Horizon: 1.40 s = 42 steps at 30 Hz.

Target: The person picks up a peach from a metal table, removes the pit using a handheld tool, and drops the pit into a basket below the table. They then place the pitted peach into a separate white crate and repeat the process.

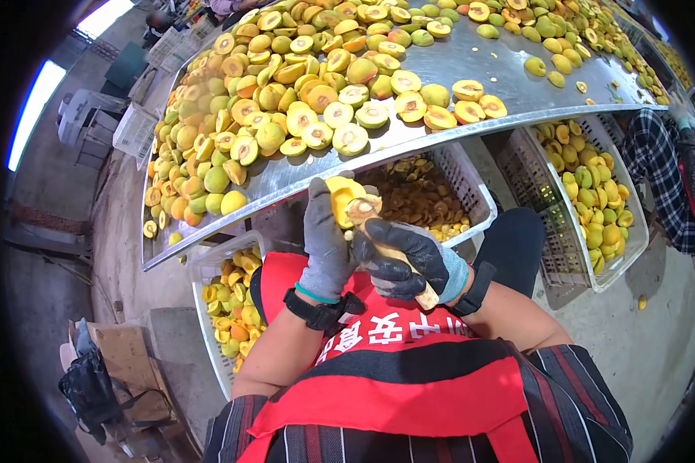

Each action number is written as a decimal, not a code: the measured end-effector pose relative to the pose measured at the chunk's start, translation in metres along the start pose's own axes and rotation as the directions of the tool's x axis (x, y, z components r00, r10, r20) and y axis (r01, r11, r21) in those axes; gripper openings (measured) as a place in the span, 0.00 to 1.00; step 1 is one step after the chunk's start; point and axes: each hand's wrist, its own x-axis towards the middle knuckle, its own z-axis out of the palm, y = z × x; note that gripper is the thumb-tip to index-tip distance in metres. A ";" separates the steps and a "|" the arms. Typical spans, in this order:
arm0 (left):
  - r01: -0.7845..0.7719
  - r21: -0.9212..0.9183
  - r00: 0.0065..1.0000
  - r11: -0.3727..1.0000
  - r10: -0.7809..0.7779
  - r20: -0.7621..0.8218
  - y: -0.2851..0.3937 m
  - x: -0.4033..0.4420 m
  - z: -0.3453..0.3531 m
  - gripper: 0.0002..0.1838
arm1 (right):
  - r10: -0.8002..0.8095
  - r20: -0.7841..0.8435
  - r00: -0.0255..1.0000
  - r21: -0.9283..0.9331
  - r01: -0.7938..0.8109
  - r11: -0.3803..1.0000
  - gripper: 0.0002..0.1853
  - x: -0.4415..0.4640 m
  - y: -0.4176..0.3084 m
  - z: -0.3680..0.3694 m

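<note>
In the head view my left hand, in a grey work glove with a dark palm, is closed around a yellow peach half. My right hand, gloved alike, grips a pitting tool by its pale wooden handle. The tool's working end meets the peach half beside a brown pit; its exact shape is hidden by the fingers and fruit. Both hands are close together above my lap, just before the table edge. Below and behind them a crate contains brown pits and some yellow pieces.
A metal table bears heaps of peach halves. Below it, to the left, stands a white crate of peach halves; another crate is at right. A person in plaid sleeves sits at far right. Cardboard lies at lower left.
</note>
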 end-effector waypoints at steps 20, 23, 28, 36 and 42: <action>0.256 0.964 0.964 -0.065 0.089 -0.250 0.136 -0.017 -0.141 0.19 | -0.223 -0.407 0.886 -0.092 0.204 0.975 0.30 -0.005 -0.017 -0.072; -0.059 0.998 0.998 -0.010 0.035 0.059 0.091 0.056 -0.073 0.25 | -0.266 -0.469 0.842 -0.076 0.262 0.962 0.25 0.001 -0.019 -0.073; -0.041 0.996 0.963 -0.075 -0.269 0.020 0.014 0.142 -0.003 0.31 | -0.374 -0.450 0.811 -0.044 0.398 0.916 0.17 -0.002 -0.024 -0.081; -0.065 0.913 0.981 0.402 -0.143 0.133 0.023 0.109 0.005 0.22 | -0.435 -0.569 0.697 -0.250 0.357 0.900 0.17 -0.007 -0.041 -0.072; 0.184 0.571 0.873 0.800 -0.400 0.280 0.028 0.032 0.011 0.28 | -0.539 -0.483 0.690 -0.483 0.303 0.821 0.14 0.004 -0.026 -0.053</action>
